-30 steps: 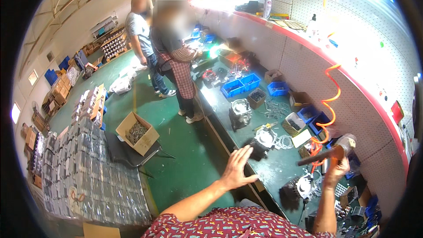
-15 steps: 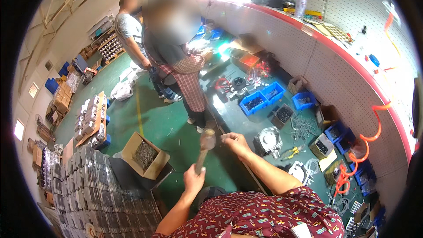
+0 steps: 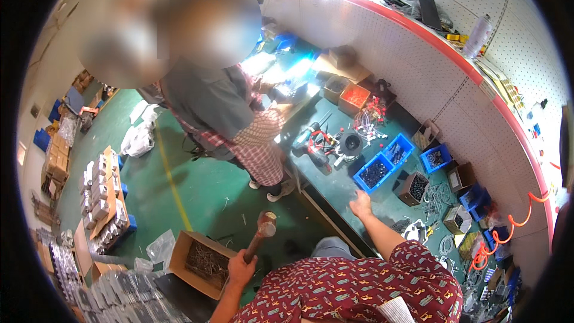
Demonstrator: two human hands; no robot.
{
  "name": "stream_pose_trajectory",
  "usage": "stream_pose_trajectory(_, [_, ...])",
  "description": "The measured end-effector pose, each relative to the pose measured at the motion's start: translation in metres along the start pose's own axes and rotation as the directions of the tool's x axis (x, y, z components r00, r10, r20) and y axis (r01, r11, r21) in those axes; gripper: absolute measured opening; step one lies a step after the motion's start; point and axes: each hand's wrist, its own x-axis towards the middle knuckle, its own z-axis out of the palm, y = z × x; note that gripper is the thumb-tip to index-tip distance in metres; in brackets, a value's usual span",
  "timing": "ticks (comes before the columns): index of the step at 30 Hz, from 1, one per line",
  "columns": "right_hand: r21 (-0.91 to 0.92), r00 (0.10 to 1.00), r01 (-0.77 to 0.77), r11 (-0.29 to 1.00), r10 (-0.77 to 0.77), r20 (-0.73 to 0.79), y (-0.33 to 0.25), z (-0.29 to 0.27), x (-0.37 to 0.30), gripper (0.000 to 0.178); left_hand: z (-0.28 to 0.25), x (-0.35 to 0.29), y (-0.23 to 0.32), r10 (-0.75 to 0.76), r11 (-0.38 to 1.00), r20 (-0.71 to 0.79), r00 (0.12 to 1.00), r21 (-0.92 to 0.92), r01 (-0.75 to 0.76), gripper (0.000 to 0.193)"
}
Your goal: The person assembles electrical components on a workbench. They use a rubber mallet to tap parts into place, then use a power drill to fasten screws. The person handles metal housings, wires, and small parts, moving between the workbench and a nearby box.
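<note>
In my left hand [image 3: 241, 270] is the wooden handle of a mallet [image 3: 265, 227], its blunt, worn head pointing up and away from me. Below and beside it stands an open cardboard box [image 3: 179, 252] of thin metal pieces. My right hand [image 3: 360, 204] is over the near edge of the green workbench [image 3: 335, 188], its fingers curled; whether anything small is in them is hidden. Just beyond that hand are two joined blue bins [image 3: 384, 162] of small dark parts. A black round part [image 3: 350, 142] and a power screwdriver [image 3: 317, 154] lie farther along the bench.
A co-worker in a checked apron [image 3: 263, 161] stands at the bench ahead; another person is partly hidden behind. Stacked grey parts [image 3: 128, 293] rise at lower left. An orange coiled hose [image 3: 508, 227] hangs at right. A plastic bag [image 3: 160, 247] lies on the floor.
My view has turned and moved forward along the bench. My right hand has moved right, over the bench edge near the blue bins. The mallet stays in my left hand.
</note>
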Motion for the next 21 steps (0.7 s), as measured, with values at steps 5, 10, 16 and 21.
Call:
stream_pose_trajectory(5, [0.366, 0.98, 0.195, 0.91, -0.166, -0.108, -0.17, -0.057, 0.051, 0.045, -0.037, 0.084, -0.004, 0.051, 0.999, 0.112, 0.992, 0.011, -0.053, 0.028])
stream_pose_trajectory(10, [0.505, 0.972, 0.236, 0.83, -0.199, -0.127, -0.267, -0.016, 0.199, 0.075, -0.036, 0.144, 0.002, 0.062, 0.998, 0.154, 0.986, -0.023, -0.059, 0.028])
stream_pose_trajectory(16, [0.378, 0.986, 0.163, 0.911, -0.166, -0.024, -0.375, 0.038, 0.322, 0.123, -0.05, 0.201, 0.056, -0.06, 0.96, 0.137, 0.989, -0.262, 0.095, 0.017])
stream_pose_trajectory(21, [0.498, 0.992, 0.112, 0.86, -0.13, 0.002, -0.394, 0.083, 0.341, 0.116, -0.047, 0.271, 0.088, -0.011, 0.907, 0.134, 0.991, -0.415, 0.067, 0.013])
